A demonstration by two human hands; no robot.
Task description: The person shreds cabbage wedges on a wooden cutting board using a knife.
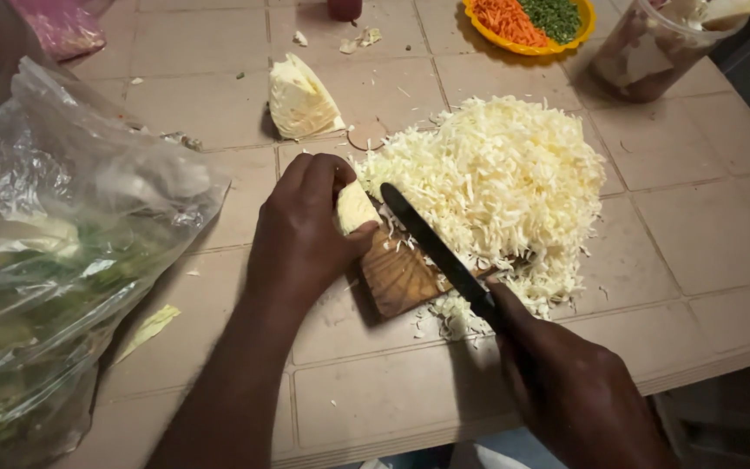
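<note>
Knife (pixel 431 247) in right hand (pixel 579 391) crowds shredded cabbage (pixel 501 182) beside left hand (pixel 305 226).

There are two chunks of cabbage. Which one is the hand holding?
The small cabbage piece on the wooden board, pinched by the left hand beside the knife. The bigger wedge lies untouched farther back on the table.

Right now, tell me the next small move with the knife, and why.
Probably bring the knife down for another thin slice. The left hand pins a small cabbage piece on the wooden board, and the blade in the right hand sits just beside it, shreds piled behind.
</note>
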